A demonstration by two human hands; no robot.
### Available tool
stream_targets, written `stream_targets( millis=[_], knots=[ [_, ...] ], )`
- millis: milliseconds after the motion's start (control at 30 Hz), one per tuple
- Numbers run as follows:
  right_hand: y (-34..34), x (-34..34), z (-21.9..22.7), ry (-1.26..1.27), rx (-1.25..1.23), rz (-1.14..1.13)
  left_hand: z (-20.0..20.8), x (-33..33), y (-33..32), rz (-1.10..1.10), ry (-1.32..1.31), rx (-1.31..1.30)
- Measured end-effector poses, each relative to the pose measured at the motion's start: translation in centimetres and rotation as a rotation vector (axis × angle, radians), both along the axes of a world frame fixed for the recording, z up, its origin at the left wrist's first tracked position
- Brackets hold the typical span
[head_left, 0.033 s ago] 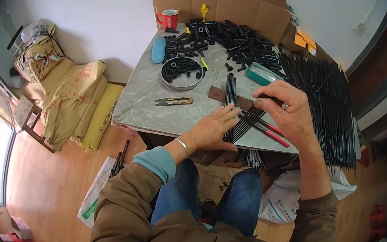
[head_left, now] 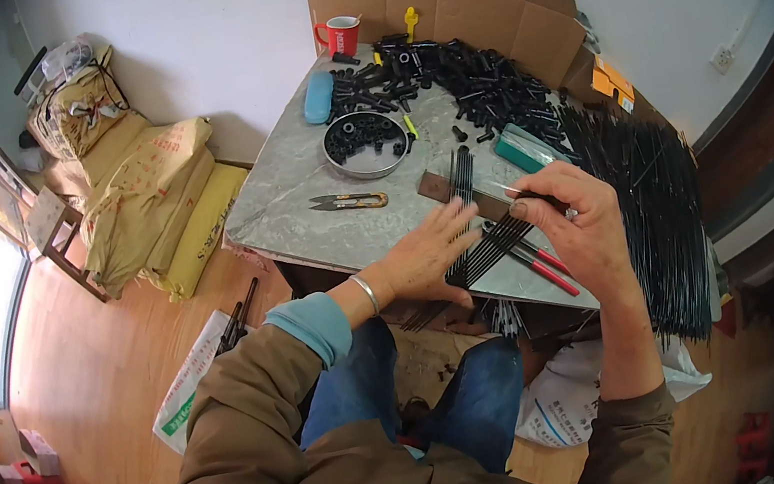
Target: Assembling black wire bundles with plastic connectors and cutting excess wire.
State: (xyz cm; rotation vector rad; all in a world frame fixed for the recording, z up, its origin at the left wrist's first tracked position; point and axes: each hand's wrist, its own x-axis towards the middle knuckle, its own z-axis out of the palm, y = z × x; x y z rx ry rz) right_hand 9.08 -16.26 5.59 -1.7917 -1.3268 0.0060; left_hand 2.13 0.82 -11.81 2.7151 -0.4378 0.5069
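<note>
My left hand (head_left: 429, 253), a bangle on its wrist, lies over a row of thin black rods (head_left: 460, 180) with fingers outstretched. It cannot be told how firmly it touches them. A second row of black rods (head_left: 490, 254) slants beneath my right hand. My right hand (head_left: 577, 212) is closed in a pinch on a slim dark tool (head_left: 527, 195) with a thin, bright tip; most of it is hidden by the fingers. Beside the rods lies a pair of red-handled pliers (head_left: 552, 275). A brown block (head_left: 436, 186) sits under the rods.
Thread snips (head_left: 348, 201) and a round metal bowl (head_left: 370, 172) of black parts are on the grey table (head_left: 277, 221). Behind are a pile of black fittings (head_left: 482, 75), a red mug (head_left: 339, 37) and cardboard (head_left: 476, 5). A thick bundle of black rods (head_left: 654, 230) hangs over the right edge.
The fingers of my left hand have lifted and spread slightly over the rods. My right hand stays almost in place, with the slim tool still pinched.
</note>
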Motion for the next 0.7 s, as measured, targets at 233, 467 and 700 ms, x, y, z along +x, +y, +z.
stream_targets(
  millis=[233,467,700],
  knots=[
    [2.3,4.0,0.4,0.551,0.059,0.178,-0.7,-0.7,0.6,0.116,-0.012,-0.023],
    [6.6,11.5,-12.1,0.313,-0.073,-0.177,-0.3,-2.7,-0.9,0.09,0.014,-0.004],
    [10.5,10.3,-13.9,-0.33,-0.22,-0.13,0.1,-3.6,-0.4,0.094,0.049,0.01]
  ],
)
